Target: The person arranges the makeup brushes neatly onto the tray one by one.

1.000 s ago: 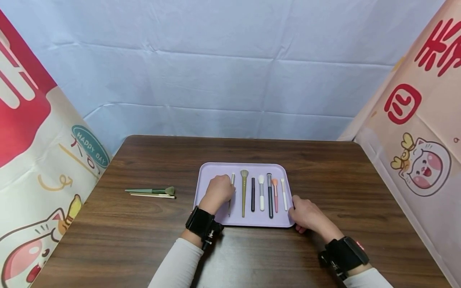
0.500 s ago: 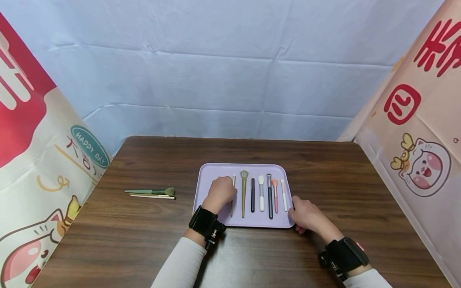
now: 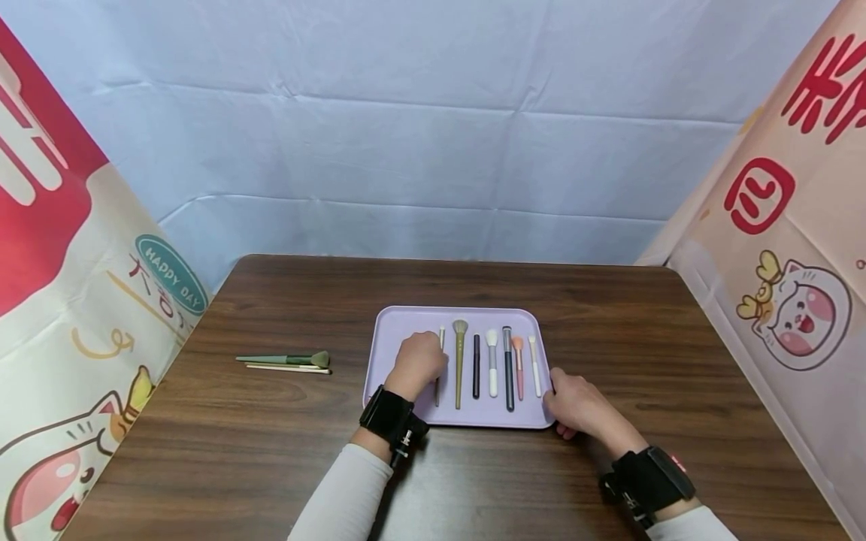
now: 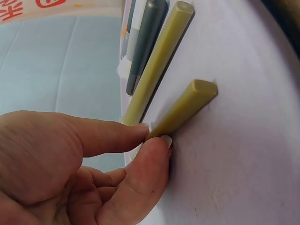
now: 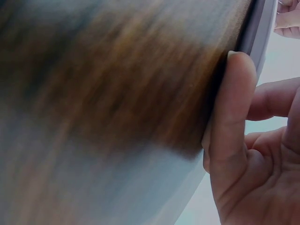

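Observation:
A lilac tray (image 3: 399, 330) lies on the table with a row of makeup brushes in it. Between thumb and finger, my left hand (image 3: 416, 361) pinches a slim makeup brush with an olive handle (image 4: 187, 104); the hand covers part of it in the head view. Just right of it lies a larger olive brush (image 3: 458, 372). My right hand (image 3: 576, 404) grips the tray's right rim near the front corner. In the right wrist view, one finger (image 5: 232, 103) lies along the outside of the tray edge.
Farther right in the tray are a black stick (image 3: 476, 368), a white-and-grey brush (image 3: 492, 368), a dark brush (image 3: 509, 376), a pink brush (image 3: 519, 368) and a thin white one (image 3: 535, 368). Green brushes (image 3: 280, 360) and thin pale sticks (image 3: 287, 368) lie left on the wooden table (image 3: 203, 436).
My left hand and the slim olive brush have shifted slightly right, closer to the larger olive brush. The right hand stays at the tray's rim.

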Available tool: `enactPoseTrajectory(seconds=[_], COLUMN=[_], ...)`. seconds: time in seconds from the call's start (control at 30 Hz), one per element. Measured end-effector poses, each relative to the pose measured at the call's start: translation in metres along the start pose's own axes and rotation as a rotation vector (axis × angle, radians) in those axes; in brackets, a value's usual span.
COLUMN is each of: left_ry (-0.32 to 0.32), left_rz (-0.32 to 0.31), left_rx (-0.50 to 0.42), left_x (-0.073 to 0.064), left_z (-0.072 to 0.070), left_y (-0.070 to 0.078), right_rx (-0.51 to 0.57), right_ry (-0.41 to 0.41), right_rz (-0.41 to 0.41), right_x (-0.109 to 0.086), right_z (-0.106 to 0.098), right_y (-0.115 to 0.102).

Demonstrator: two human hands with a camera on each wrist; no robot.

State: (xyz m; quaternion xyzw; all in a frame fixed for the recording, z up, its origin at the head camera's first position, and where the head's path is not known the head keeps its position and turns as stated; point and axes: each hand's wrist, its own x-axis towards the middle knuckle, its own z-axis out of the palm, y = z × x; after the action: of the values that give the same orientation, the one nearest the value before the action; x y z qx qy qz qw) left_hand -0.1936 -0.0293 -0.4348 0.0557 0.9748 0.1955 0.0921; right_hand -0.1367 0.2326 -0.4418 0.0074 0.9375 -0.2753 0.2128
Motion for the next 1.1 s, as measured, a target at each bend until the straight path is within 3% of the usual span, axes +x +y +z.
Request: enactPoseTrajectory(seconds=[0.4, 0.83, 1.1], left_ry=[0.004, 0.054, 0.071], left_rz=[-0.012, -0.112, -0.058], left_rx=[0.009, 0.046, 0.078], left_x=[-0.002, -0.01, -0.012], left_z=[-0.003, -0.015, -0.021], left_y=[0.001, 0.001, -0.008], right_rx=[0.004, 0.007, 0.009], right_ry=[-0.01, -0.009, -0.005], right_rz=[0.013, 0.005, 0.014], right_x=[0.001, 0.001, 0.001], right_z=[0.0, 0.0, 0.0], right_y=[0.001, 0.0, 0.0])
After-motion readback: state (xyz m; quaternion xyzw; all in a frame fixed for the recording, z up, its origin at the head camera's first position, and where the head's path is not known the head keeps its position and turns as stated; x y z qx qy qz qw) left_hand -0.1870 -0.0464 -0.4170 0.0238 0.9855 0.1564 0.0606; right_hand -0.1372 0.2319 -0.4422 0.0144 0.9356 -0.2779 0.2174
